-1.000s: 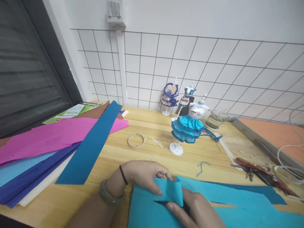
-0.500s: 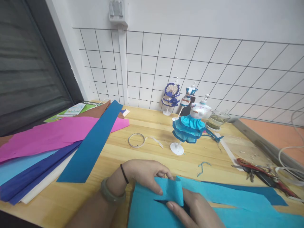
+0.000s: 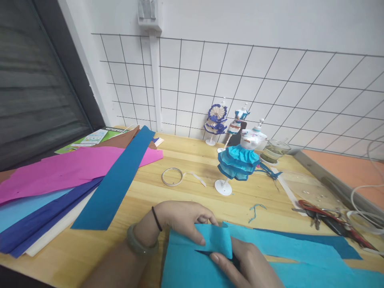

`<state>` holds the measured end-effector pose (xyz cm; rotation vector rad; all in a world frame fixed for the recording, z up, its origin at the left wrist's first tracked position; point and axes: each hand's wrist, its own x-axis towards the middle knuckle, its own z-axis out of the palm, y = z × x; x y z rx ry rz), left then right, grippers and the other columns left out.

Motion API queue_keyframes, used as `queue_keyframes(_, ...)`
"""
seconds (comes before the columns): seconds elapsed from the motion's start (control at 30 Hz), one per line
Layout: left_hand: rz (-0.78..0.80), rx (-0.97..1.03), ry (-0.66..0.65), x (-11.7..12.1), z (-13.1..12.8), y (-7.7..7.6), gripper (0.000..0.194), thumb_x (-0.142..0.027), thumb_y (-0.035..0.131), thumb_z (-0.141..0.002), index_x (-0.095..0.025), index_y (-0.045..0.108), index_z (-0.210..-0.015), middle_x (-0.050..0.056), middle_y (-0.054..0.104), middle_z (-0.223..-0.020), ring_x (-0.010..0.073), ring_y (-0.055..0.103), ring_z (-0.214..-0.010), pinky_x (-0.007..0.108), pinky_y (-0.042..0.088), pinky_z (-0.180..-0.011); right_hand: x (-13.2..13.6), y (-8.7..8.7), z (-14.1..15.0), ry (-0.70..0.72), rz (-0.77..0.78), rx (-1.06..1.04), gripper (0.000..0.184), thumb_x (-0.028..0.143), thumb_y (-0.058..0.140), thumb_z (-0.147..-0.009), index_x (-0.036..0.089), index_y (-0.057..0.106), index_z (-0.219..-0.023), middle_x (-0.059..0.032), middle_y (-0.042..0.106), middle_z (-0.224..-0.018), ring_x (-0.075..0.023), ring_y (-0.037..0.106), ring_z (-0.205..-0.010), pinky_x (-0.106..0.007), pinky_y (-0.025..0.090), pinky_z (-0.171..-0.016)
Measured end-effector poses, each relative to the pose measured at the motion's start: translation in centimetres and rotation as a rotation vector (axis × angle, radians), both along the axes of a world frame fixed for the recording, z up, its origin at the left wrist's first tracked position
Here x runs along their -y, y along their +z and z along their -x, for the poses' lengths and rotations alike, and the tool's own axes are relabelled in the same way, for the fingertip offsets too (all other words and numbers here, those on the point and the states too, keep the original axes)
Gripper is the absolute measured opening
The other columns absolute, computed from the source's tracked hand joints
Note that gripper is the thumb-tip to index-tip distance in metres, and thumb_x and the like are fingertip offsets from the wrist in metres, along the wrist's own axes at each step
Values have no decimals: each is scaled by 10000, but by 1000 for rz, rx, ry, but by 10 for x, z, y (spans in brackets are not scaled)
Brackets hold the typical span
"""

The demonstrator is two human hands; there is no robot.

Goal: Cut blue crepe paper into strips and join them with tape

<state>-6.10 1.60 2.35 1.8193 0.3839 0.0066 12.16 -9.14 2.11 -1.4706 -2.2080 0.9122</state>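
Pale wooden table (image 3: 186,150) under a white, grid-lined wall; at its near edge I see the left hand (image 3: 180,218) with its fingers drawn in narrow on the folded turquoise paper (image 3: 192,272), thumb on top; the right hand (image 3: 250,256) holds the loop from the other side, thumb at the dark slit, its far fingers hidden; I judge light, even pressure and matched edges would make a clean fold without creasing; from the hands, a tape ring (image 3: 162,177) lies at eleven o'clock, a blue strip (image 3: 111,184) at ten, a ruffled dress form (image 3: 237,160) near one.
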Motion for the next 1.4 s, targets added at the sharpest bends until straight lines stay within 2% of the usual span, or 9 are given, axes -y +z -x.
queue_keyframes(0.17, 36, -14, -9, 0, -1, -1, 582, -347, 737, -604, -191, 530, -1126, 34, 631, -1015, 204, 585, -907, 305, 465, -780, 1, -2, -1, -9, 7, 14, 285, 414, 416, -871, 222, 624, -899, -55, 691, -943, -222, 630, -866, -283, 459, -752)
queue_keyframes(0.47, -56, -16, 36, 2, 1, 7, 584, -382, 725, -606, -184, 544, -1125, 31, 622, -1019, 201, 568, -921, 303, 449, -802, 1, -3, -1, -7, 6, -8, 272, 401, 424, -871, 230, 627, -934, -48, 690, -960, -220, 630, -868, -284, 461, -744)
queue_keyframes(1.0, -5, -18, 5, -1, 0, -1, 619, -360, 734, -605, -187, 522, -1159, 42, 621, -1023, 199, 573, -904, 304, 455, -792, 1, -6, -1, -23, 8, 26, 270, 407, 413, -876, 242, 627, -881, -16, 700, -915, -203, 638, -832, -261, 447, -713)
queue_keyframes(1.3, 16, -6, 15, 0, 0, 0, 553, -357, 737, -603, -213, 551, -1103, 14, 623, -1004, 193, 575, -911, 297, 447, -800, 3, 3, -3, -7, 11, 57, 256, 409, 449, -853, 256, 611, -978, -33, 677, -1006, -224, 625, -895, -276, 460, -730)
queue_keyframes(1.4, 3, -32, 20, 0, -1, 1, 549, -360, 732, -606, -208, 555, -1103, 24, 632, -1001, 199, 583, -898, 293, 460, -768, 7, 4, -7, -8, 14, 137, 282, 443, 422, -858, 241, 607, -927, -47, 686, -920, -223, 633, -832, -288, 471, -700)
